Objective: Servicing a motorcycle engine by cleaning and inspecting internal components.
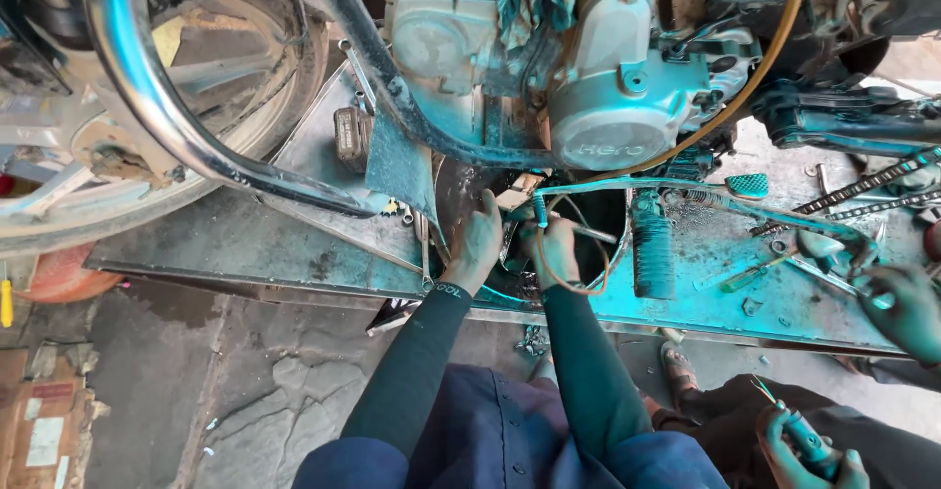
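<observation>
Nearest, a co-worker's hand grips a screwdriver; further in, the left hand lies flat, fingers loosely curled on the metal ramp's cutout edge; the right hand pinches a thin cable under the engine; the cable could snag on the footpeg if tugged.
</observation>
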